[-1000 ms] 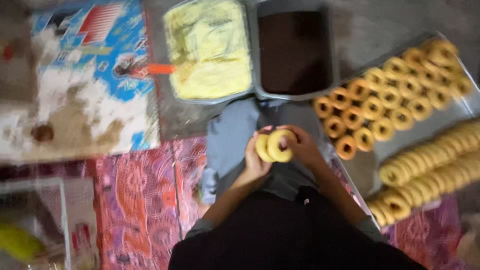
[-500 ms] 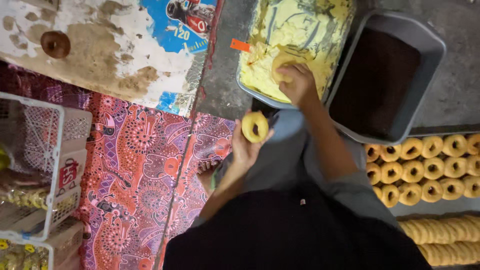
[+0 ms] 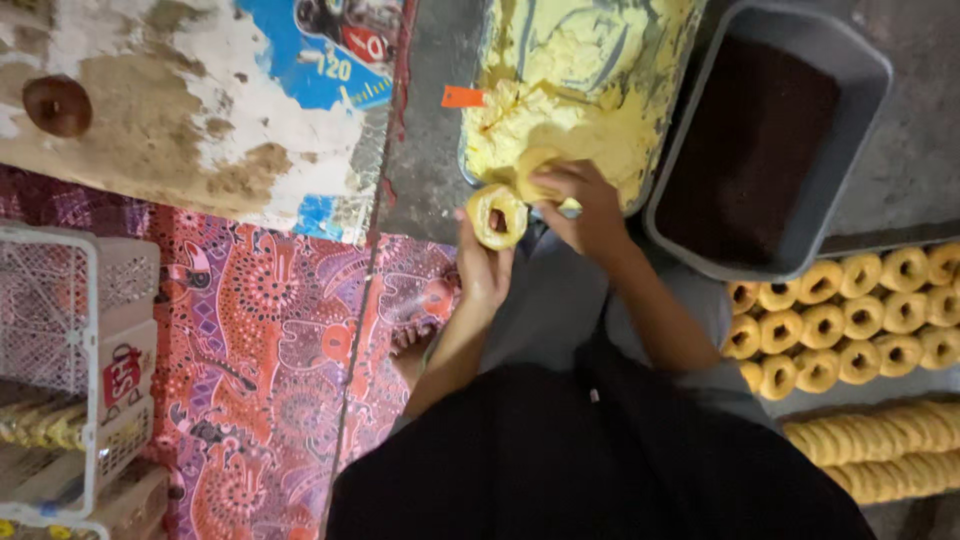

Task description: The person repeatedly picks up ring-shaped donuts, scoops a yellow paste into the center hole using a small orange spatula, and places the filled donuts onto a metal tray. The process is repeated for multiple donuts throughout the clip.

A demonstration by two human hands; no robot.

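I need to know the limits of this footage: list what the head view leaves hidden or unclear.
- Right hand: fingertips buried in yellow cream in the grey tray.
- Ring-shaped doughnut: its back is covered by the left hand.
- Rows of plain doughnuts: cut by the right edge.
- White plastic basket: contents blurred behind mesh.

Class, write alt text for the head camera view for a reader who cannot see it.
The left hand holds a yellow ring-shaped pastry while the right hand takes yellow cream from a grey tray of yellow cream. Beside it sit a grey tray of dark brown filling and rows of ring pastries.
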